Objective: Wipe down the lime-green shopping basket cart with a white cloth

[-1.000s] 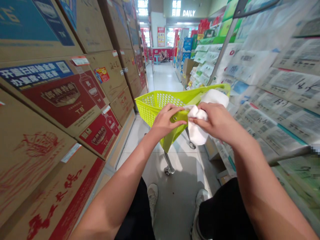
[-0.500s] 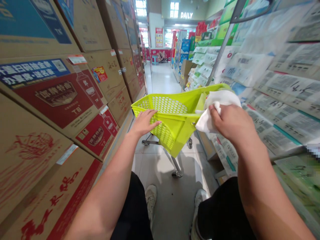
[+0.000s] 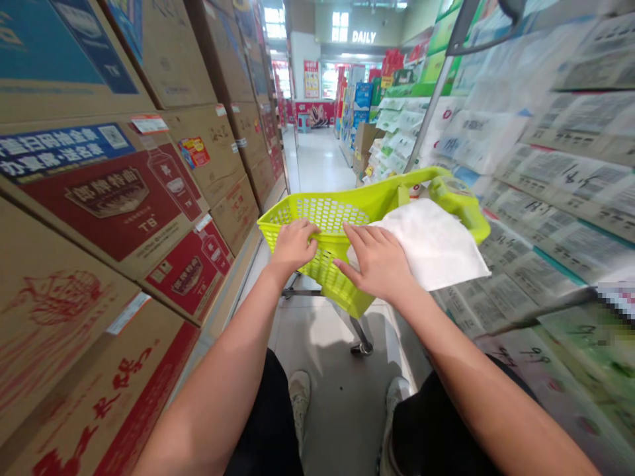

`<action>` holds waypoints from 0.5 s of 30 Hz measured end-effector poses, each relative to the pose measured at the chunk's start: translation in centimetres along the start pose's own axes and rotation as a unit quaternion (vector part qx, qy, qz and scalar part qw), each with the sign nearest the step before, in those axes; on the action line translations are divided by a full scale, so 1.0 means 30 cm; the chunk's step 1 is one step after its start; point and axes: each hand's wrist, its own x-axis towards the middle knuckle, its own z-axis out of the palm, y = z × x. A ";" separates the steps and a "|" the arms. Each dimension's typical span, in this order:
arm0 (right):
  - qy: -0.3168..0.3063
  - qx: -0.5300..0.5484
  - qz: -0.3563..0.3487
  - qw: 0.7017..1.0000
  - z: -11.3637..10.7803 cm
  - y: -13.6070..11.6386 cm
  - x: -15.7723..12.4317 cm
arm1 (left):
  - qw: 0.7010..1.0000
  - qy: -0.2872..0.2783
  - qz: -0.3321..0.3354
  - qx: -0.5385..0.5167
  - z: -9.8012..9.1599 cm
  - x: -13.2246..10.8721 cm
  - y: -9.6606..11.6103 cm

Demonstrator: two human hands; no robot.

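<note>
In the middle of the head view is a lime-green cart basket (image 3: 335,264) with mesh sides, tilted on a metal frame. My left hand (image 3: 295,248) has its fingers curled over the near rim, left of centre. A white cloth (image 3: 439,248) lies draped over the basket's right part, one corner hanging down. My right hand (image 3: 380,261) rests on the cloth's left end at the rim, fingers stretched forward and thumb apart. The cloth hides part of the rim and the area beneath my right palm.
Stacked cartons (image 3: 114,198) form a wall on the left. Packs of paper goods (image 3: 570,178) line the right side. A grey metal pole (image 3: 429,112) rises beyond the basket. My shoes are on the tiled floor (image 3: 342,423), near a cart wheel (image 3: 362,348).
My right hand has moved left along the rim and loosened from its pinch. The bunched cloth is now spread flat. My left hand's fingers have curled, and the basket has shifted slightly.
</note>
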 end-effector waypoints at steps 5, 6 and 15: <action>0.029 0.004 0.041 0.999 -0.113 0.095 -0.007 | 0.998 -0.049 -0.001 0.025 0.015 -0.012 0.001; 0.023 -0.030 0.075 0.996 -0.135 0.118 -0.013 | 0.997 -0.074 -0.009 0.036 0.016 -0.014 -0.004; -0.088 -0.166 0.175 0.966 -0.089 0.206 -0.032 | 0.992 -0.110 0.043 -0.033 0.010 -0.026 0.123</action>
